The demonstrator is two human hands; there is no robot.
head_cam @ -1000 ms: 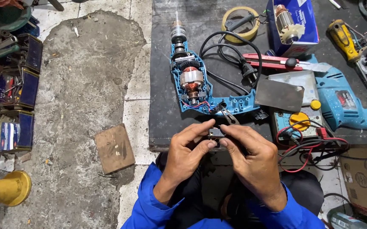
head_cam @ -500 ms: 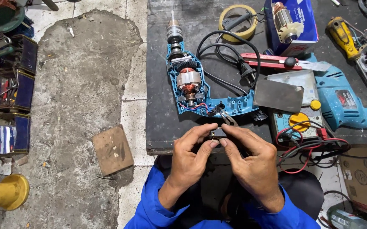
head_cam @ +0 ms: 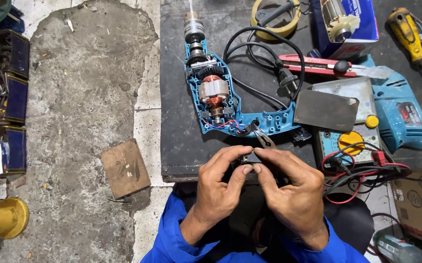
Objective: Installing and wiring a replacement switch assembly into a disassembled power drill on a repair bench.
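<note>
**Small dark part pinched over the worktop edge**

Left hand (head_cam: 220, 187) and right hand (head_cam: 289, 192) pressed together, fingertips pinching a small dark part (head_cam: 250, 159) at the near edge of the dark worktop (head_cam: 176, 131). Opened blue drill (head_cam: 220, 100) just at 12 o'clock of the part, motor exposed. Multimeter (head_cam: 350, 141) at 3 o'clock.

The small dark part (head_cam: 250, 158) is mostly hidden between the fingers of the left hand (head_cam: 220, 187) and right hand (head_cam: 289, 192); its kind is too small to tell. At 3 o'clock, the second drill (head_cam: 406, 122) is cut off by the edge.
</note>
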